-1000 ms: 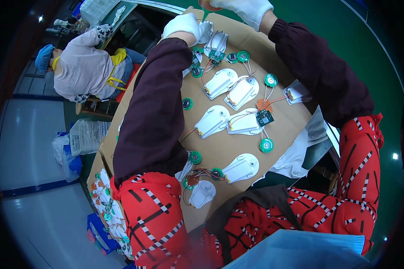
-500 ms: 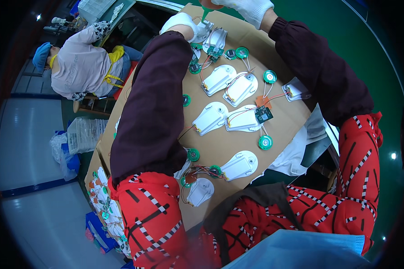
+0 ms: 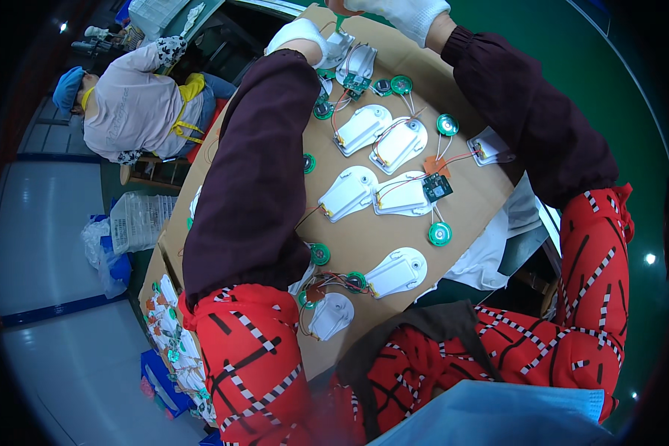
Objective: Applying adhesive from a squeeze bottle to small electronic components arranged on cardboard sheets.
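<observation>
My left hand (image 3: 297, 37), in a white glove, is at the far end of the cardboard, beside a white plastic housing (image 3: 340, 47). Its fingers are hidden, so I cannot tell whether it grips the housing. To the right, my right hand (image 3: 412, 16), gloved with bare fingertips, is at the upper picture edge. Its fingers are bent together and partly cut off; what they hold is out of view. Close below the left hand, another white housing (image 3: 358, 61) lies with a green circuit board (image 3: 356, 83) wired to it.
Several white housings (image 3: 398, 272) and round green speakers (image 3: 439, 234), joined by thin wires, are spread over the cardboard (image 3: 453, 204). More parts (image 3: 172, 334) are piled at lower left. Across the left side, a person (image 3: 137, 104) in a blue cap sits near a clear crate (image 3: 143, 221).
A green pointed tool tip under my right hand has gone out of view at the top. The right hand has shifted slightly up and left; my left hand has hardly moved.
</observation>
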`<move>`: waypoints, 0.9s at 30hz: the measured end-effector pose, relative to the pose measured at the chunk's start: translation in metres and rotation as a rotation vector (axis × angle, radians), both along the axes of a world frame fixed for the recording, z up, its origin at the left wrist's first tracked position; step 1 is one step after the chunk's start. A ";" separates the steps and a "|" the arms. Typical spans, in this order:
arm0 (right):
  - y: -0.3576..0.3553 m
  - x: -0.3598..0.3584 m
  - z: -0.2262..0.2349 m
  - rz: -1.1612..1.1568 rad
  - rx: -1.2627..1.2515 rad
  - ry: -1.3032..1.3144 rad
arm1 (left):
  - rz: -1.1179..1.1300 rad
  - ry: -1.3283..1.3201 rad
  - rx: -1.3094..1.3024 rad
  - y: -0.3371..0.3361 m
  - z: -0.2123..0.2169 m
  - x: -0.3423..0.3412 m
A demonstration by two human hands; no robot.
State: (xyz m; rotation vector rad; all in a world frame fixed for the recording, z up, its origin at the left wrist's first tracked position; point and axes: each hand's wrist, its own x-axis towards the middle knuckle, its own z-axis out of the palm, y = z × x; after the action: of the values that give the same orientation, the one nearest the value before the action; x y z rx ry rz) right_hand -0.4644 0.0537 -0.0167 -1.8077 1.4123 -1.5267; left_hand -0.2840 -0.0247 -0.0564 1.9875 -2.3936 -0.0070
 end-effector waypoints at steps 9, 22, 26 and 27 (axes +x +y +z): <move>0.013 0.001 0.000 0.135 -0.035 0.009 | -0.005 -0.049 0.035 0.000 -0.002 0.001; 0.005 -0.016 -0.010 0.094 -0.088 0.007 | 0.006 -0.009 0.025 0.005 -0.002 0.002; -0.001 -0.023 -0.015 0.108 -0.126 -0.019 | -0.012 -0.007 0.022 0.005 0.002 -0.001; 0.000 -0.022 -0.018 0.133 -0.168 -0.040 | -0.012 -0.001 0.025 0.006 -0.001 -0.001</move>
State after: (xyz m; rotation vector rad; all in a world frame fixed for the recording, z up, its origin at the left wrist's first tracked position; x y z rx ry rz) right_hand -0.4864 0.0533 -0.0346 -1.9150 1.1507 -1.6447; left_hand -0.2850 -0.0182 -0.0571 1.9840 -2.4176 -0.0366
